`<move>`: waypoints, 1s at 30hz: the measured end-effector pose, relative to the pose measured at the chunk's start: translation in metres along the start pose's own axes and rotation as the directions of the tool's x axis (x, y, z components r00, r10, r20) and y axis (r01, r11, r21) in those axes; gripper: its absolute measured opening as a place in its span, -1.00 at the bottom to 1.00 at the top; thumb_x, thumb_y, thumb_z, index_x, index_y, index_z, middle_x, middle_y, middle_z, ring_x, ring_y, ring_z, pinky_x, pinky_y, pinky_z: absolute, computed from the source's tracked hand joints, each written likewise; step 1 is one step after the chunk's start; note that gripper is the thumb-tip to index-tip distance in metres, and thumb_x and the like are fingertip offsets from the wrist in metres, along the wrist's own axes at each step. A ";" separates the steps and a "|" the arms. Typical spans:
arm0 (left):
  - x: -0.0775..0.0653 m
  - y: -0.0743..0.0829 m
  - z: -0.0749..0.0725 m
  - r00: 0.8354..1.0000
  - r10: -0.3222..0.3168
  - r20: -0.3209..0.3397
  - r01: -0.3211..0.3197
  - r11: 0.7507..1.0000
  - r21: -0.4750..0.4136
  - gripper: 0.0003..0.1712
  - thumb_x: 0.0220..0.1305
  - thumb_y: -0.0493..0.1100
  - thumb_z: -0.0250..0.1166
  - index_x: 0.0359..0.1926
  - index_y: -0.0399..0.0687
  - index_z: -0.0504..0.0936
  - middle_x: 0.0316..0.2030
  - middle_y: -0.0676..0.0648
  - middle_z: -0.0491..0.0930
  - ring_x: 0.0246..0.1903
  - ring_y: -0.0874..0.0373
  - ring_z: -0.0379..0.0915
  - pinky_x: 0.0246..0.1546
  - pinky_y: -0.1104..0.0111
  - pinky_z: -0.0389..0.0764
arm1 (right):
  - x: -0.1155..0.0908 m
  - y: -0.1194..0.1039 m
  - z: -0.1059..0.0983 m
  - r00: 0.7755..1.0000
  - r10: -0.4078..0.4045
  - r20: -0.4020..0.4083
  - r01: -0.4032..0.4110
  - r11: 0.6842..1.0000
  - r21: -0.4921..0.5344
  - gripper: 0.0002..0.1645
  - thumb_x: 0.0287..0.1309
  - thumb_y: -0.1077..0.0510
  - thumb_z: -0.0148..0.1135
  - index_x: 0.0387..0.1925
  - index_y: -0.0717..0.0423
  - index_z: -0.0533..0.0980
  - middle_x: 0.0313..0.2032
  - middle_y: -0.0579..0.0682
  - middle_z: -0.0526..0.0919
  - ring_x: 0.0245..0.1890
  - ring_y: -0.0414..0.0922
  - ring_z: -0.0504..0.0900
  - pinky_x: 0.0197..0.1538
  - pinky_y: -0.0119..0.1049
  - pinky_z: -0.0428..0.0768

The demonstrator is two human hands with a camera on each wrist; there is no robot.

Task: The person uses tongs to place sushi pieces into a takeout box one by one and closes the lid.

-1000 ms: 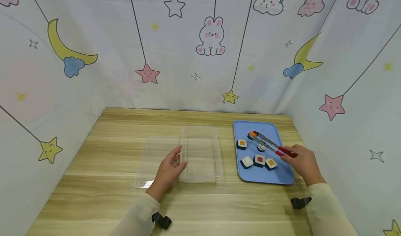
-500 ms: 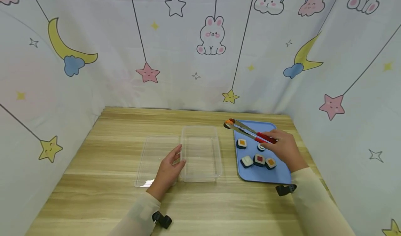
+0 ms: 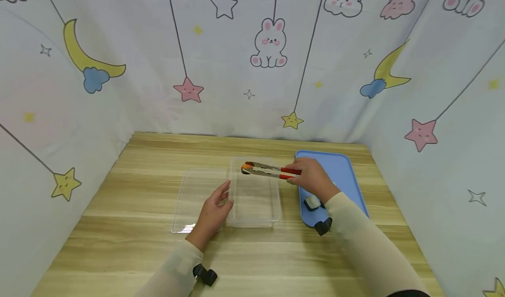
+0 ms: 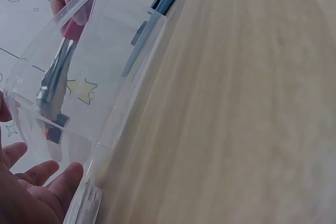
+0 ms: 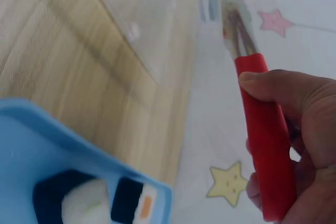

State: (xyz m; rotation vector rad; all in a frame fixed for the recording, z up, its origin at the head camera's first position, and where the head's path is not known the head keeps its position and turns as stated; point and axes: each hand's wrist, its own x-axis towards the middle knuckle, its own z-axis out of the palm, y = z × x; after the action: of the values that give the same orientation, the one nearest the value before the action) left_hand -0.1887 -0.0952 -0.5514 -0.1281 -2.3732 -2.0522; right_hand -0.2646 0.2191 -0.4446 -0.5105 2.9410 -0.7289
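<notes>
My right hand (image 3: 313, 178) grips red-handled metal tongs (image 5: 265, 140). Their tips pinch a dark-sided sushi piece with an orange top (image 3: 246, 169), held over the far part of a clear plastic box (image 3: 256, 221) in the head view. Through the box wall, the left wrist view shows the tongs and the sushi piece. My left hand (image 3: 213, 216) rests beside the box's left side with relaxed fingers, fingertips right at the wall. A blue tray (image 3: 339, 165) lies to the right, partly covered by my right forearm; a white-topped sushi piece (image 3: 312, 202) shows on it.
A flat clear lid (image 3: 199, 196) lies left of the box, partly behind my left hand. In the right wrist view, an orange-centred sushi piece (image 5: 143, 203) sits in the tray's corner. A patterned curtain (image 3: 221, 60) rises behind the wooden table (image 3: 256, 262).
My right hand has carried the sushi piece in the tongs up off the tray and leftward over the box. My left hand has stayed by the box.
</notes>
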 end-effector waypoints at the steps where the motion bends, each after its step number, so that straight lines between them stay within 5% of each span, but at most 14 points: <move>1: 0.000 0.000 0.000 1.000 -0.004 0.001 0.004 1.000 0.000 -0.31 0.42 -0.34 0.26 0.53 -0.11 0.36 0.46 -0.27 0.37 0.37 -0.24 0.38 0.27 -0.10 0.53 | 0.002 -0.002 0.003 1.000 -0.005 0.012 0.005 1.000 -0.008 -0.51 0.19 0.11 0.53 0.17 0.00 0.70 -0.08 -0.05 0.69 -0.12 -0.04 0.60 -0.23 -0.23 0.64; 16: -0.002 0.003 0.000 1.000 0.002 0.001 -0.002 1.000 -0.017 -0.30 0.41 -0.33 0.26 0.53 -0.11 0.36 0.46 -0.24 0.37 0.37 -0.22 0.37 0.26 -0.05 0.55 | 0.025 -0.024 0.014 0.990 -0.105 0.091 0.123 0.965 -0.233 -0.58 0.14 0.08 0.56 0.07 -0.04 0.75 -0.27 -0.17 0.63 -0.32 -0.15 0.55 -0.25 -0.25 0.59; 30: -0.005 0.008 0.001 1.000 0.021 0.004 -0.021 0.999 -0.028 -0.32 0.42 -0.38 0.23 0.52 -0.21 0.34 0.47 -0.31 0.33 0.39 -0.29 0.34 0.28 -0.08 0.53 | 0.023 -0.029 0.010 0.990 -0.067 0.121 0.090 0.977 -0.194 -0.53 0.12 0.10 0.55 0.11 -0.02 0.74 -0.27 -0.12 0.62 -0.34 -0.14 0.51 -0.28 -0.25 0.56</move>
State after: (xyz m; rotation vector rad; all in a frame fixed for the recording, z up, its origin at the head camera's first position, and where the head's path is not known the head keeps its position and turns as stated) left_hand -0.1836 -0.0937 -0.5434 -0.1572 -2.3364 -2.0783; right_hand -0.2761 0.1831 -0.4399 -0.6631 2.9147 -0.3980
